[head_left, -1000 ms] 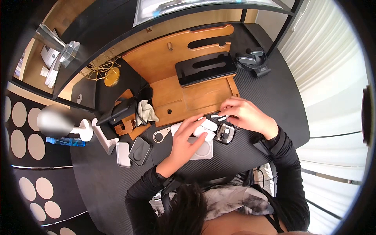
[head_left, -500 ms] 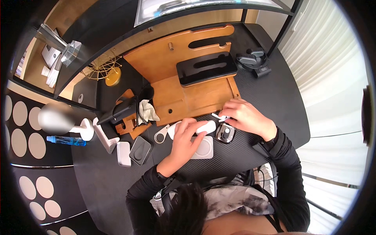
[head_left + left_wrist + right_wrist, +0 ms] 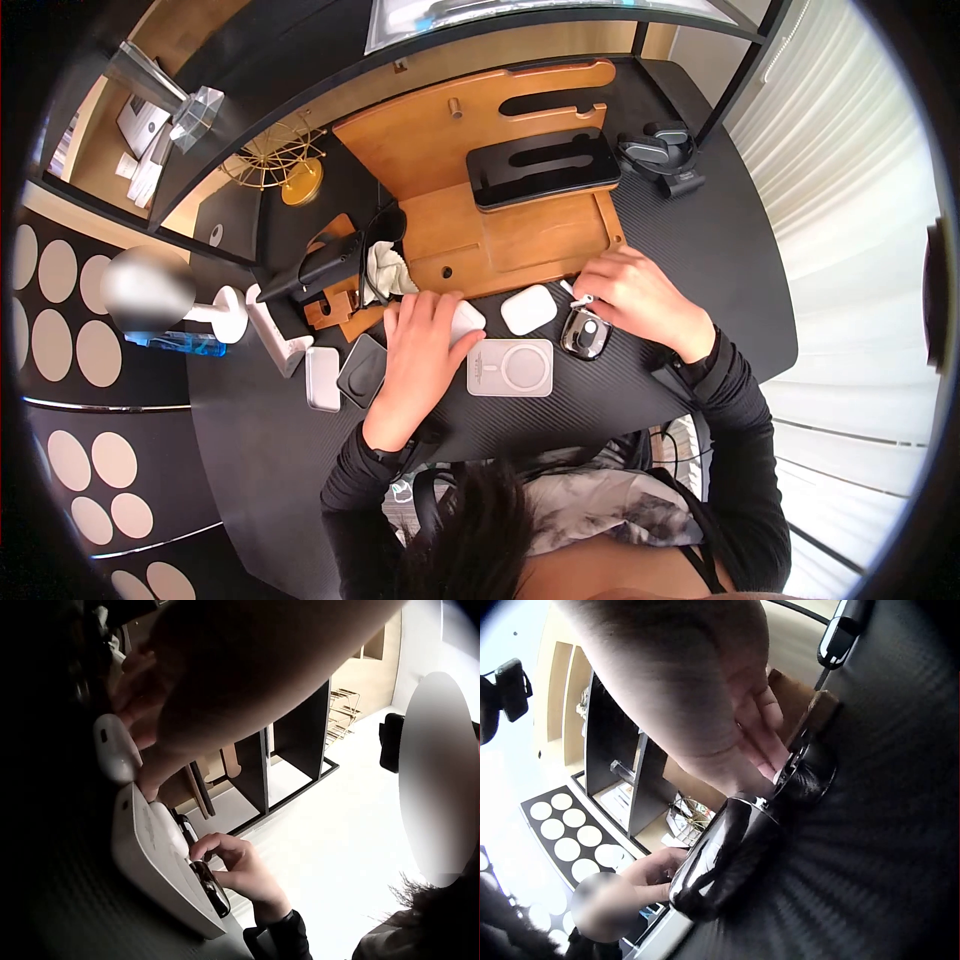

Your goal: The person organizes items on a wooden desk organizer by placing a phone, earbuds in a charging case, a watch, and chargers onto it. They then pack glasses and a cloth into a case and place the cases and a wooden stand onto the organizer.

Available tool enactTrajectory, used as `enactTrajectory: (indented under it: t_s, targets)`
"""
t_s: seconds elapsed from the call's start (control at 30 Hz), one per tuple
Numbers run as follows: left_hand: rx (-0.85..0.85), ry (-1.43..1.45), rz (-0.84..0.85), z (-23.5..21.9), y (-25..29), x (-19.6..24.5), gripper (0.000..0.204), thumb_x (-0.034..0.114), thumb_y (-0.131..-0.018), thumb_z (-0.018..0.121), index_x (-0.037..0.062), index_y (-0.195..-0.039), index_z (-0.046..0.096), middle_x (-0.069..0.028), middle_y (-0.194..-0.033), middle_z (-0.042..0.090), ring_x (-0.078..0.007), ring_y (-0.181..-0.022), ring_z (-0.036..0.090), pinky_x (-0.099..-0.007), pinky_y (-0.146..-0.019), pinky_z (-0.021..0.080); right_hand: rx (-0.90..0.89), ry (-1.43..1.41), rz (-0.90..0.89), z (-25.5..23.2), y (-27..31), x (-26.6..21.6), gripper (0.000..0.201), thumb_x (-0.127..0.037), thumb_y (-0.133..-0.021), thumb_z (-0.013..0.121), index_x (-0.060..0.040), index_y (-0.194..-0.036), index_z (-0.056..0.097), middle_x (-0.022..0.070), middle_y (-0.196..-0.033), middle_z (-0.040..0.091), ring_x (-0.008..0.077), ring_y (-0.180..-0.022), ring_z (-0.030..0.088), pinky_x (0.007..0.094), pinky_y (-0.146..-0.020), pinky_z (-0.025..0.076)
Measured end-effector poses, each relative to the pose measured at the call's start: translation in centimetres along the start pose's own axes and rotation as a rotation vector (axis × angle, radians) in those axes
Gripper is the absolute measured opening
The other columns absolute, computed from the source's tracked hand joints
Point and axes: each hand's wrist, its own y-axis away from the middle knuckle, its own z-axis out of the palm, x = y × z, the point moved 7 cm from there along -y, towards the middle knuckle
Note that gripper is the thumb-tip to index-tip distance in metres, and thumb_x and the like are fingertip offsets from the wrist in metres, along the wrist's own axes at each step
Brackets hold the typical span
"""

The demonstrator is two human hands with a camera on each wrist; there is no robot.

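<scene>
Head, left hand: the left hand (image 3: 415, 350) has its fingers spread over the first white case (image 3: 467, 322), thumb along one corner; whether it grips I cannot tell.
Head, right hand: the right hand (image 3: 632, 295) has its fingers curled in narrowly, pinching small white pieces (image 3: 583, 300) just behind the glossy black case (image 3: 586, 333).
Head, white cases: the first lies near the front edge of the wooden organizer (image 3: 440, 235); the second white case (image 3: 530, 310) lies between it and the black one, near that same edge.
Head, charger: a grey charger (image 3: 510, 367) with a raised ring lies toward the front edge of the black desk (image 3: 270, 480); tiny dark marks on its left part are too small to read.
Head, shelf card: a white card (image 3: 140, 130) at upper left bears a dark emblem, unreadable.
Left wrist, slots: the first white case shows a dark slot and sits just beside one corner of the charger.
Left wrist, lettering: a faint line of print on the charger's top face cannot be made out.
Right wrist, black case: its shiny shell shows reflections; the right hand's fingers are just behind its upper end.
</scene>
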Motion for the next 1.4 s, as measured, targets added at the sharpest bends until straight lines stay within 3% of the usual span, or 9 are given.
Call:
enactTrajectory:
  t_s: [0.17,0.33,0.4,0.5,0.6,0.7,0.93,1.13,1.4]
  targets:
    - [0.002,0.160,-0.101,0.7,-0.2,-1.5,0.045,0.016,-0.070,0.079,0.0043,-0.109,0.060,-0.0100,-0.097,0.055,-0.0305,-0.094,0.055,-0.0412,-0.086,0.042,-0.017,-0.028,0.024,0.2,0.0,0.1,0.016,-0.001,-0.070,0.068,-0.0049,-0.084,0.062,0.0067,-0.082,0.060,0.0275,-0.078,0.060,0.0377,-0.072,0.048]
    - [0.164,0.676,-0.087,-0.7,-1.1,-0.5,0.046,0.004,-0.077,0.075,0.0070,-0.116,0.050,-0.0075,-0.099,0.055,-0.0169,-0.082,0.062,-0.0249,-0.054,0.050,0.011,-0.153,0.012,-0.2,0.0,0.3,0.016,0.004,-0.070,0.063,-0.0022,-0.085,0.063,0.0099,-0.084,0.060,0.0301,-0.078,0.062,0.0395,-0.070,0.051]
    - [-0.040,1.193,-0.240,1.4,-0.9,0.3,0.048,0.003,-0.087,0.064,0.0096,-0.123,0.034,-0.0122,-0.107,0.053,-0.0163,-0.075,0.063,-0.0213,-0.046,0.048,0.000,-0.184,0.036,-0.2,-0.1,0.2,0.016,0.004,-0.070,0.062,-0.0013,-0.086,0.063,0.0104,-0.085,0.061,0.0305,-0.078,0.063,0.0394,-0.070,0.052]
    - [-0.156,1.338,-0.170,3.4,-1.1,3.3,0.047,0.006,-0.090,0.061,0.0110,-0.120,0.026,-0.0125,-0.109,0.052,-0.0164,-0.069,0.061,-0.0211,-0.044,0.046,-0.027,-0.214,0.075,-0.1,-0.1,0.3,0.018,0.005,-0.071,0.063,-0.0009,-0.087,0.064,0.0102,-0.086,0.061,0.0301,-0.079,0.064,0.0381,-0.070,0.052]
    - [0.002,0.953,0.097,4.2,-0.8,3.8,0.049,0.005,-0.090,0.061,0.0066,-0.126,0.029,-0.0131,-0.115,0.051,-0.0179,-0.094,0.056,-0.0297,-0.078,0.048,0.116,-0.341,0.057,-1.3,-0.3,0.1,0.020,0.004,-0.071,0.066,-0.0018,-0.090,0.066,0.0084,-0.086,0.061,0.0256,-0.076,0.064,0.0338,-0.068,0.052]
    - [-0.062,1.088,0.019,5.2,-0.3,3.5,0.054,0.003,-0.089,0.061,0.0049,-0.132,0.029,-0.0129,-0.117,0.050,-0.0188,-0.106,0.051,-0.0335,-0.091,0.042,0.206,-0.592,0.019,-2.4,-0.4,-1.1,0.019,0.001,-0.072,0.070,-0.0031,-0.090,0.069,0.0054,-0.090,0.063,0.0181,-0.077,0.063,0.0290,-0.070,0.051]
    - [-0.093,1.130,0.038,5.6,-0.7,3.5,0.064,0.001,-0.089,0.059,0.0037,-0.142,0.023,-0.0131,-0.114,0.055,-0.0205,-0.106,0.056,-0.0331,-0.092,0.044,-0.039,-0.805,-0.207,0.0,0.1,-4.5,0.016,0.004,-0.072,0.067,0.0003,-0.088,0.065,0.0113,-0.130,0.059,0.0277,-0.093,0.067,0.0340,-0.078,0.054]
    - [-0.108,1.312,0.028,5.9,-0.6,3.2,0.072,0.001,-0.086,0.064,0.0042,-0.145,0.023,-0.0182,-0.118,0.059,-0.0214,-0.106,0.060,-0.0338,-0.091,0.047,-0.028,-0.773,-0.183,-0.5,0.0,-3.2,0.015,0.003,-0.073,0.067,0.0012,-0.087,0.066,0.0110,-0.129,0.060,0.0261,-0.088,0.067,0.0323,-0.072,0.053]
    - [-0.180,1.098,0.082,6.0,-0.3,3.2,0.063,0.004,-0.084,0.070,0.0018,-0.138,0.039,-0.0148,-0.130,0.053,-0.0220,-0.117,0.054,-0.0346,-0.099,0.042,-0.096,-0.949,0.028,0.1,0.0,-1.1,0.020,0.001,-0.078,0.068,-0.0014,-0.098,0.070,0.0124,-0.114,0.067,0.0136,-0.081,0.067,0.0255,-0.068,0.056]
